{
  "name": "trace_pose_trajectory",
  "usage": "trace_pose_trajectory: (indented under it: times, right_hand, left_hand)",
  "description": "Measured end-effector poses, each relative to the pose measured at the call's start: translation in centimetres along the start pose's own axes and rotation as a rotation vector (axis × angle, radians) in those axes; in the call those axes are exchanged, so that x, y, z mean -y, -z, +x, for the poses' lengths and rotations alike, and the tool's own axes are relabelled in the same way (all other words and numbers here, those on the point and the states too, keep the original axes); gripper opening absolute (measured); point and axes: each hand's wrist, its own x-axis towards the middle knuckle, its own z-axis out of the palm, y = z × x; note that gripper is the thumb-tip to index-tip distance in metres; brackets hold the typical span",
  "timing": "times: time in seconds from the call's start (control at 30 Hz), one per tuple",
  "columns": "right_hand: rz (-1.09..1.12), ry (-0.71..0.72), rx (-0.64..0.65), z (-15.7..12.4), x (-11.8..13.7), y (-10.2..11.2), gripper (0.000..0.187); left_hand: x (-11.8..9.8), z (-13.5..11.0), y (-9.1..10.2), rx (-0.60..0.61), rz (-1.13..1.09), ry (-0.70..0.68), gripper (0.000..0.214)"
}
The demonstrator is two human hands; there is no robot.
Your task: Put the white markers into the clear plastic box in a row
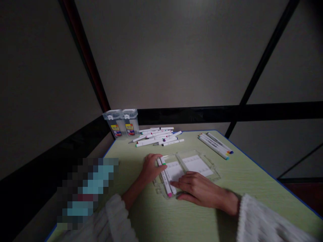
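From where I stand, the person's two hands meet over an open clear plastic case [185, 162], lying flat on the pale green table [143, 220] with white paper inserts [198, 164] showing through it. Two white markers lie side by side along its left half: a pink-ended marker [166, 181] outermost, and a green-banded marker [168, 177] just inside it. The left hand [151, 167] curls around their far ends, thumb across the green band and fingers beyond; I can't tell how firmly it pinches. The right hand [196, 189] is spread, its forefinger reaching to the inner marker near the closer end, its thumb apart below. The markers look light, stiff and smooth, probably apt to roll or slide, so I'd take them across the barrels, both together, from the two ends. The case seems thin and rigid, likely slippery and a little brittle at its hinge and edges; it would be best held by the outer rim, without bending the spine. Beyond lies a loose pile of white markers [158, 137].
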Motion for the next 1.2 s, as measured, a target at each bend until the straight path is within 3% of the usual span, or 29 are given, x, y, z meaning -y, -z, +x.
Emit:
trace_pose_trajectory:
  times: [0.3, 0.47, 1.2]
  right_hand:
    - [-0.023, -0.004, 0.013, 0.05, 0.16, 0.08, 0.038]
    - [-0.014, -0.010, 0.008, 0.00, 0.13, 0.10, 0.038]
    - [0.014, -0.010, 0.028, 0.16, 0.30, 0.34, 0.036]
  left_hand:
    - [0.02, 0.13, 0.10, -0.017, -0.028, 0.024, 0.036]
    - [0.03, 0.63, 0.63, 0.015, -0.099, 0.020, 0.020]
    - [0.36, 0.58, 0.36, -0.014, -0.118, 0.021, 0.025]
